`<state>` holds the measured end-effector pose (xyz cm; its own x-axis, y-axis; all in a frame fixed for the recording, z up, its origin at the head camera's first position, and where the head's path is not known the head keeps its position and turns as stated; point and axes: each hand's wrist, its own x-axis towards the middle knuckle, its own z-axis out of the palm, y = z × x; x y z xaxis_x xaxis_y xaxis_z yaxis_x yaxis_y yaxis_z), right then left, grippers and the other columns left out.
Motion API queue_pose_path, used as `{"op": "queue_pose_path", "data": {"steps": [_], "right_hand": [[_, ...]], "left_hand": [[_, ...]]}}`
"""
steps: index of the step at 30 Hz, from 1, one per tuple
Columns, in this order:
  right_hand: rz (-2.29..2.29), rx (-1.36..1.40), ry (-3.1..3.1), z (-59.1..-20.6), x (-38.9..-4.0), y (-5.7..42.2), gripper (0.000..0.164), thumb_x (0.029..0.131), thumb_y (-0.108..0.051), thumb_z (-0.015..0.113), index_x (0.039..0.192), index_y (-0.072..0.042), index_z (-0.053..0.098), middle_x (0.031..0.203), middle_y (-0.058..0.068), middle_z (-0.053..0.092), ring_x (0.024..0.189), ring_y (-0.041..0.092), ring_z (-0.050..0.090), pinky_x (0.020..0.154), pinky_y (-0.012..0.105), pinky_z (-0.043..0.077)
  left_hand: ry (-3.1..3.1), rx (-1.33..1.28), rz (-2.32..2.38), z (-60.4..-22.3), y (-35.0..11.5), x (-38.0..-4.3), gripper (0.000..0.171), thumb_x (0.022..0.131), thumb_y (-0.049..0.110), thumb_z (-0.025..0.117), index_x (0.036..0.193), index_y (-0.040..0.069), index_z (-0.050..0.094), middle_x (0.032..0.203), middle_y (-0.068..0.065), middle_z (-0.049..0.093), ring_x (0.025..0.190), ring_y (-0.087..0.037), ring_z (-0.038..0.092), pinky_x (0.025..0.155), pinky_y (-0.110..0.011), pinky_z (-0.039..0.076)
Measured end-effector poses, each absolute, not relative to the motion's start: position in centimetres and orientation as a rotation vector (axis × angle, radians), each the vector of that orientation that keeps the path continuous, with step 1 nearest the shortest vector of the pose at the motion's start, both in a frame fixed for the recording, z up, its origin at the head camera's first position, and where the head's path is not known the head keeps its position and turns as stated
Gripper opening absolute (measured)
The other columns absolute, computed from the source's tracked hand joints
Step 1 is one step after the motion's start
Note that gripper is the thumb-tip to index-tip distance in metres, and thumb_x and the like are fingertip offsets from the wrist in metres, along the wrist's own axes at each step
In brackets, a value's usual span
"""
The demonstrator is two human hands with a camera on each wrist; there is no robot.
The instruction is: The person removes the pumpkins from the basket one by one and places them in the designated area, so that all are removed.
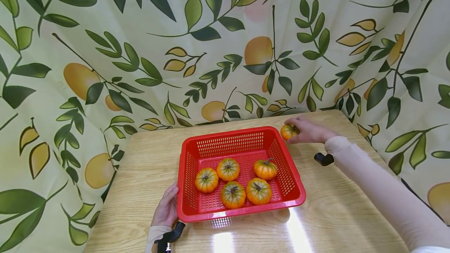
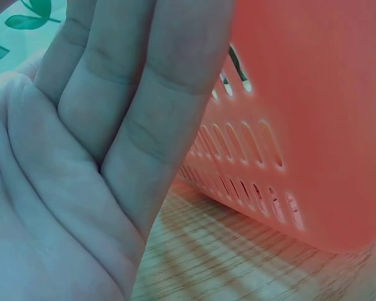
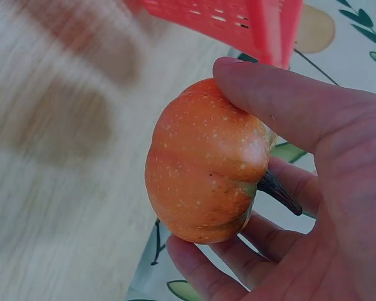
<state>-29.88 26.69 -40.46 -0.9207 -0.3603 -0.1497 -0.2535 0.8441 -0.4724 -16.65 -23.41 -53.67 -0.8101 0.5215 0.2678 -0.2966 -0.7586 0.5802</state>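
A red plastic basket [image 1: 242, 211] with slotted walls stands on the table, and several small orange pumpkins [image 1: 258, 191] lie inside it. At the basket's left side is my left hand [image 1: 166, 208]; its fingers look straight in the left wrist view, lying against the basket wall [image 2: 313, 125]. Beyond the basket's right rim, near the far right corner, my right hand [image 1: 306, 130] grips another small pumpkin [image 3: 203, 166] between thumb and fingers. The dark stem [image 3: 279, 192] of this pumpkin points toward the palm.
The light wooden table [image 1: 151, 159] extends around the basket. A patterned leaf-and-fruit cloth [image 1: 225, 69] hangs behind it and along both sides. Black wrist mounts [image 1: 324, 159] sit at both wrists. Bright light reflections lie on the table's near part.
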Motion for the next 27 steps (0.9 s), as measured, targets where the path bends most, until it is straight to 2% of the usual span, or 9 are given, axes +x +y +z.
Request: {"op": "queue_pose_path", "data": {"steps": [8, 18, 27], "right_hand": [[-0.665, -0.472, 2.776, -41.6, -29.8, 26.5, 0.070, 0.085, -0.026, 0.081, 0.142, 0.000, 0.049, 0.133, 0.032, 0.047, 0.119, 0.043, 0.048, 0.103, 0.064, 0.044], [-0.691, -0.457, 2.768, -43.1, -30.0, 27.1, 0.073, 0.083, -0.024, 0.081, 0.142, 0.002, 0.048, 0.130, 0.033, 0.047, 0.116, 0.044, 0.048, 0.101, 0.064, 0.045], [-0.704, -0.400, 2.742, -44.0, -29.7, 27.1, 0.072, 0.086, -0.024, 0.081, 0.144, 0.002, 0.046, 0.133, 0.033, 0.046, 0.119, 0.044, 0.048, 0.105, 0.064, 0.044]], "left_hand": [[0.782, 0.573, 2.525, -53.9, -23.5, -16.6, 0.045, 0.106, 0.003, 0.025, 0.132, 0.005, 0.062, 0.123, -0.006, 0.074, 0.111, -0.014, 0.071, 0.098, -0.026, 0.055], [0.797, 0.545, 2.529, -53.7, -23.4, -16.6, 0.046, 0.106, 0.003, 0.024, 0.133, 0.005, 0.061, 0.123, -0.006, 0.073, 0.111, -0.014, 0.071, 0.098, -0.026, 0.055], [0.794, 0.561, 2.520, -53.7, -23.4, -16.7, 0.047, 0.105, 0.001, 0.023, 0.133, 0.005, 0.061, 0.123, -0.007, 0.073, 0.111, -0.014, 0.071, 0.098, -0.026, 0.055]]}}
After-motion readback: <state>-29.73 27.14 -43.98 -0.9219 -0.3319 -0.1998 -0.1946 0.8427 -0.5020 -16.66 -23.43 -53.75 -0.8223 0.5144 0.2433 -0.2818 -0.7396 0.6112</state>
